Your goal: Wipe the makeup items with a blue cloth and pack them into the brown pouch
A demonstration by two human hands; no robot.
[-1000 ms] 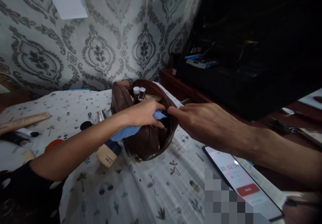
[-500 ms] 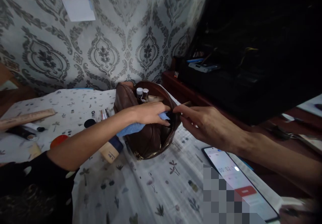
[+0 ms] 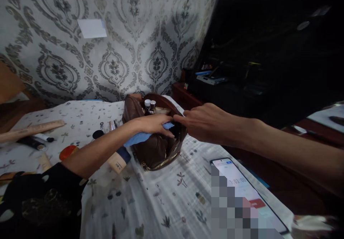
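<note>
A brown cosmetic bag (image 3: 150,153) stands unzipped on the patterned cloth. My left hand (image 3: 154,123) reaches into its opening, fingers closed on a light blue cloth (image 3: 137,139) that trails out below the palm and shows again between thumb and fingers. The right rim of the bag is pinched by my right hand (image 3: 197,121). Two small bottles, one with a white cap (image 3: 147,103) and one with a silver cap (image 3: 153,105), stick up at the back of the bag. The fingertips of my left hand are partly lost in the dark interior.
A beige bottle with a dark cap (image 3: 118,161) lies left of the bag. Further left are a round orange-red item (image 3: 68,152), a black disc (image 3: 98,134) and several tubes. A phone (image 3: 239,181) showing a timer lies at right. Beyond it stands a large dark open case (image 3: 268,52).
The view has shifted slightly. My right hand has turned over more, its knuckles now upward, still at the bag's rim. My left hand stays in the bag with the blue cloth.
</note>
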